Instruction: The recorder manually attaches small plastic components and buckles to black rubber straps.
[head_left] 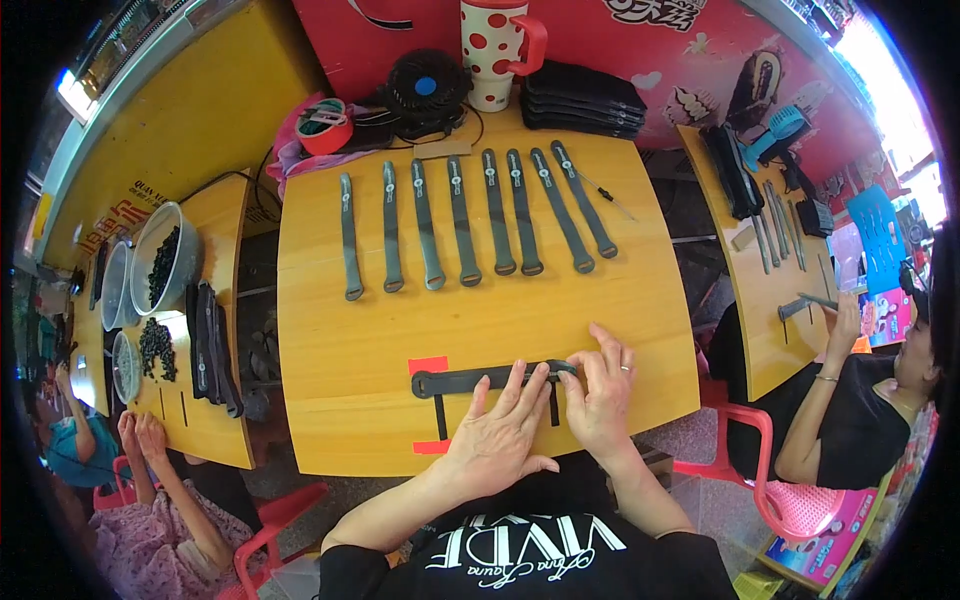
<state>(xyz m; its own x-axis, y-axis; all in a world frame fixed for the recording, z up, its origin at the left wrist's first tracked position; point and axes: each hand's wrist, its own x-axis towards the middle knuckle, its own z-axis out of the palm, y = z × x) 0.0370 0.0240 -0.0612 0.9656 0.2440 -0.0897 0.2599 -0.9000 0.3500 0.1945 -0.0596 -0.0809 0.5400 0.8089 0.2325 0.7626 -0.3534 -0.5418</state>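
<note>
At a yellow worktable (480, 330), a seated worker presses a dark grey strap (470, 380) flat between red tape markers (428, 365). The left hand (500, 430) lies spread, palm down, across the strap's middle; the right hand (600, 390) bears fingertips on its right end. Beyond the hands, eight finished straps (465, 225) lie in a row. The step appears to be alignment; next likely calls for holding the strap steady.

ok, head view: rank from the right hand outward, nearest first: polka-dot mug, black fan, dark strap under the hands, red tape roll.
1. dark strap: touched by the right hand, front of table.
2. black fan: far edge, centre-left.
3. polka-dot mug and red tape roll: far edge; too close to call.
</note>
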